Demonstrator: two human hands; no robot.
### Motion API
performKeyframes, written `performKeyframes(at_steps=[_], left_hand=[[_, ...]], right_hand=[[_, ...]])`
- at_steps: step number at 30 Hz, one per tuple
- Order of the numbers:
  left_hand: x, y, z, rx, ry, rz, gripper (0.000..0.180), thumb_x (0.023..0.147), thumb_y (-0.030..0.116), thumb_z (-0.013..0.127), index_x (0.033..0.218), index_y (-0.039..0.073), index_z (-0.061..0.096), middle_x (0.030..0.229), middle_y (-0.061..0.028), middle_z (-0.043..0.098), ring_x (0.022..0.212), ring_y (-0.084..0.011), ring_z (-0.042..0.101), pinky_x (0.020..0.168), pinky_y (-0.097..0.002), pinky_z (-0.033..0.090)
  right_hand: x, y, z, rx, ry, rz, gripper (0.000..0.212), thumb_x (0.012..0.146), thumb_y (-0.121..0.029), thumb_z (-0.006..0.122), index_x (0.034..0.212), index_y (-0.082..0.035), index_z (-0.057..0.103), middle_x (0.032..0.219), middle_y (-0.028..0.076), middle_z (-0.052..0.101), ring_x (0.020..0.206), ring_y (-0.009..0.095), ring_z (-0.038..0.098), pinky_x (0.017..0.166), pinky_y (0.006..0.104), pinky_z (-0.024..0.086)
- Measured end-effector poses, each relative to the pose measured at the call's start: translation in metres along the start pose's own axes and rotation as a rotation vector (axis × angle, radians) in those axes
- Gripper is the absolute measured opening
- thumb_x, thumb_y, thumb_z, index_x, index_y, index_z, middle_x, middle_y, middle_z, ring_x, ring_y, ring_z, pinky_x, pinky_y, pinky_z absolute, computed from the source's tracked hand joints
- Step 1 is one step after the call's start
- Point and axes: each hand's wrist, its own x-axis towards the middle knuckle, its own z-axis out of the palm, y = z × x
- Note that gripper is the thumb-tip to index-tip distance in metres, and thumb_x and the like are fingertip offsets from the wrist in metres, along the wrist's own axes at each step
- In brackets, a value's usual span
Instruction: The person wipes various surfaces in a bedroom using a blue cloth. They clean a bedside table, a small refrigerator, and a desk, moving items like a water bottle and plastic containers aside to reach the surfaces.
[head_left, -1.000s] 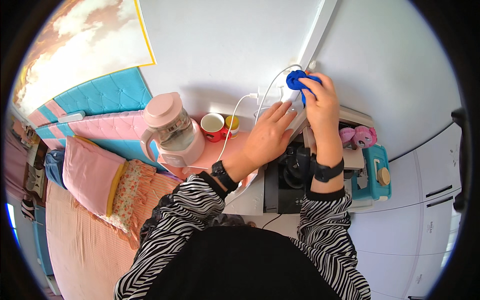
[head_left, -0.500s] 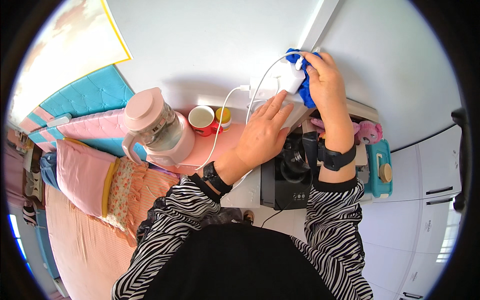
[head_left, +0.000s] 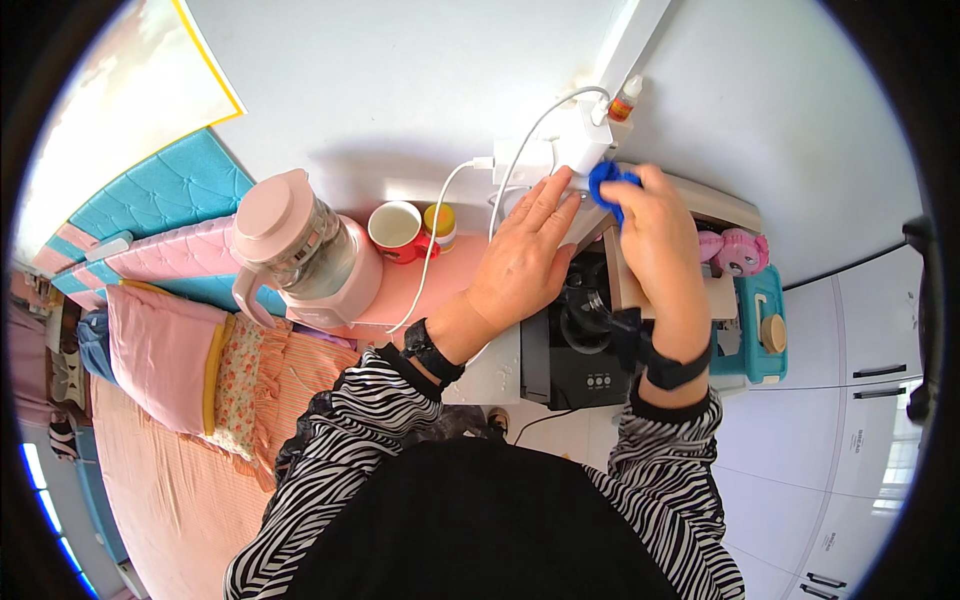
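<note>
My right hand (head_left: 655,225) grips a bunched blue cloth (head_left: 611,188) beside the white power strip (head_left: 582,138). Its fingers are closed round the cloth and slightly smeared by motion. My left hand (head_left: 527,245) lies with its fingers stretched out, the fingertips at the near side of the power strip and its white charger (head_left: 522,160). A white cable (head_left: 528,135) loops over the strip, and another cable runs from the charger down toward my left wrist. Behind the strip stands a small dropper bottle (head_left: 626,100) with a white cap and orange label.
Left of my hands, a pink kettle (head_left: 305,250), a red mug (head_left: 397,232) and a yellow-lidded jar (head_left: 440,226) stand on a pink surface. A black cooktop (head_left: 580,345) lies below my hands. To the right are a pink toy (head_left: 742,252) and a teal box (head_left: 765,330).
My right hand has drawn the blue cloth from the corner behind the power strip down toward me. The dropper bottle now shows there. My left hand stays almost in place.
</note>
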Motion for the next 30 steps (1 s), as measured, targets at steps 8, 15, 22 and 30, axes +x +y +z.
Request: performKeyframes(at_steps=[8, 15, 22, 30], left_hand=[[-0.014, 0.009, 0.004, -0.131, 0.067, -0.096, 0.051, 0.071, -0.001, 0.062, 0.120, -0.001, 0.048, 0.137, -0.0260, 0.033, 0.117, -0.0428, 0.043, 0.092, -0.0428, 0.042], [-0.046, 0.013, 0.005, -0.127, -0.008, -0.173, 0.044, 0.074, 0.001, 0.062, 0.117, 0.001, 0.052, 0.135, -0.0235, 0.037, 0.115, -0.0407, 0.048, 0.090, -0.0395, 0.046], [-0.069, 0.012, 0.008, -0.170, -0.030, -0.220, 0.040, 0.074, 0.001, 0.062, 0.113, 0.000, 0.054, 0.133, -0.0228, 0.041, 0.114, -0.0381, 0.049, 0.091, -0.0388, 0.045], [-0.076, 0.010, 0.008, -0.217, 0.006, -0.278, 0.050, 0.070, 0.002, 0.065, 0.118, 0.005, 0.052, 0.131, -0.0229, 0.042, 0.108, -0.0422, 0.050, 0.086, -0.0409, 0.047]], right_hand=[[-0.003, 0.000, 0.012, 0.290, 0.310, 0.179, 0.026, 0.081, -0.002, 0.055, 0.106, -0.007, 0.061, 0.099, 0.017, 0.056, 0.090, 0.035, 0.056, 0.076, 0.0375, 0.046], [-0.040, 0.000, 0.048, 0.329, 0.351, 0.282, 0.026, 0.077, 0.004, 0.059, 0.102, -0.002, 0.063, 0.094, 0.015, 0.057, 0.083, 0.030, 0.058, 0.072, 0.0334, 0.048], [-0.047, -0.003, 0.088, 0.182, 0.518, 0.045, 0.029, 0.079, -0.002, 0.061, 0.108, -0.004, 0.059, 0.096, 0.019, 0.054, 0.086, 0.035, 0.055, 0.074, 0.0378, 0.046], [-0.097, -0.032, 0.114, 1.257, 0.135, 0.752, 0.031, 0.085, -0.005, 0.057, 0.115, 0.002, 0.057, 0.097, 0.009, 0.061, 0.087, 0.019, 0.059, 0.075, 0.0276, 0.046]])
